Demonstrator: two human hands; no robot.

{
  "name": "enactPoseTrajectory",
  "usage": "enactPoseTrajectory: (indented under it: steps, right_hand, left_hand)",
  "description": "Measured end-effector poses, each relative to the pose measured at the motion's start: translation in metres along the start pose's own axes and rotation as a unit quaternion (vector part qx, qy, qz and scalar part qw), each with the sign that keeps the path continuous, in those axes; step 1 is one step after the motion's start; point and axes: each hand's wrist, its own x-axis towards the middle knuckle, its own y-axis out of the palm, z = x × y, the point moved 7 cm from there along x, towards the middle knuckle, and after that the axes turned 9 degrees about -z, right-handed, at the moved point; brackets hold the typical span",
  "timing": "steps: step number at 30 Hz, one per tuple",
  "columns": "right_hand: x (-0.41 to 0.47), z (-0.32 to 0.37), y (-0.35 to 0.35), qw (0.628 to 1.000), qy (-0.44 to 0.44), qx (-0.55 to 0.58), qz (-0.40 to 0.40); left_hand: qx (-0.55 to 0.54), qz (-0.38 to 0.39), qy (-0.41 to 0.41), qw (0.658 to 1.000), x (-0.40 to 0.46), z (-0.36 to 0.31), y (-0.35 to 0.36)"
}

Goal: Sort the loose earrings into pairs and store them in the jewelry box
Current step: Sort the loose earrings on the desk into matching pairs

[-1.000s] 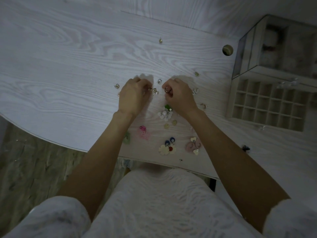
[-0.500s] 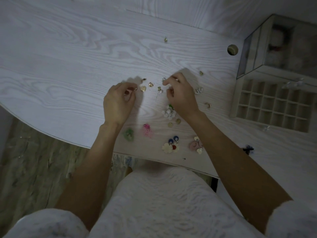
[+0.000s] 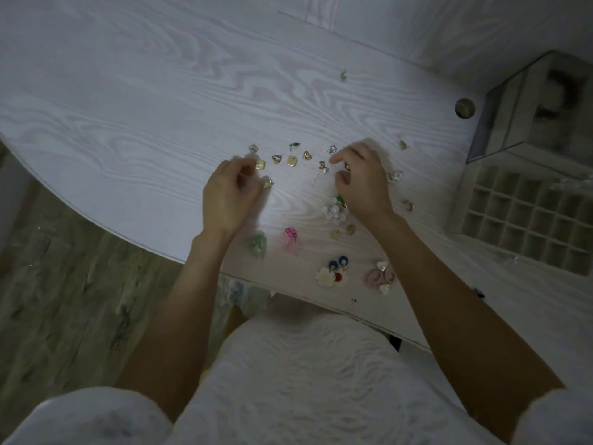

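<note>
Several small loose earrings [image 3: 292, 160] lie scattered on the white wood-grain table [image 3: 128, 123] between my hands. My left hand [image 3: 229, 195] is curled, its thumb and fingertips pinching a small green earring [image 3: 268, 183], with a pale one [image 3: 260, 164] just beyond. My right hand [image 3: 362, 184] is curled too, index finger stretched left, and holds a small ring-like earring [image 3: 346, 167]. Larger earrings sit nearer me: white flower cluster [image 3: 334, 211], green [image 3: 256, 245], pink [image 3: 291, 239], blue and cream [image 3: 333, 272], pink hearts [image 3: 380, 275]. The jewelry box's gridded tray [image 3: 526, 216] is at the right.
A glass-walled box section [image 3: 529, 107] stands behind the tray at the far right. A round cable hole [image 3: 464, 107] is in the table near it. One stray earring [image 3: 344, 75] lies farther back. The curved table edge [image 3: 96, 216] runs past my left wrist.
My hands have drawn apart, the left one moving left and toward me with a small earring. Several small earrings between them are now uncovered. The camera has tilted, shifting the scene right.
</note>
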Motion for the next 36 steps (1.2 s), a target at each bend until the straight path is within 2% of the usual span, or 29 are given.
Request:
enactPoseTrajectory:
  steps: [3,9,13,17,21,23,25,27,29,33,36]
  right_hand:
    - [0.0,0.003,0.001,1.0,-0.005,-0.001,-0.002]
    - [0.007,0.023,-0.008,0.998,-0.031,-0.053,-0.025]
    - [0.019,0.046,0.002,0.996,-0.068,-0.058,-0.005]
    - [0.027,0.052,0.021,0.989,-0.09,-0.106,0.048]
    - [0.029,0.052,0.029,0.977,-0.124,-0.157,0.069]
    - [0.026,0.058,0.029,0.971,-0.153,-0.169,0.065]
    - [0.023,0.064,0.021,0.976,-0.164,-0.141,0.025]
    - [0.021,0.067,0.002,0.985,-0.149,-0.069,-0.043]
    - [0.019,0.062,-0.013,0.992,-0.109,-0.018,-0.065]
    - [-0.007,0.042,-0.023,0.998,-0.033,0.011,-0.055]
    - [-0.04,0.039,-0.009,1.0,-0.027,-0.003,-0.015]
  left_hand:
    - [0.02,-0.021,0.009,1.0,0.008,-0.004,0.002]
    - [0.1,0.01,0.125,0.987,0.028,-0.033,0.018]
    - [0.133,0.014,0.124,0.983,0.036,-0.036,0.024]
    - [0.142,0.013,0.128,0.981,0.035,-0.042,0.026]
    - [0.162,0.012,0.14,0.977,0.038,-0.046,0.026]
    - [0.187,0.006,0.151,0.971,0.041,-0.049,0.026]
    - [0.208,-0.006,0.163,0.964,0.042,-0.053,0.027]
    - [0.224,-0.025,0.173,0.959,0.041,-0.055,0.025]
    - [0.208,-0.049,0.183,0.96,0.037,-0.056,0.018]
    - [0.112,-0.092,0.216,0.966,0.012,-0.064,-0.002]
    - [0.087,-0.055,0.207,0.973,-0.015,-0.06,0.0]
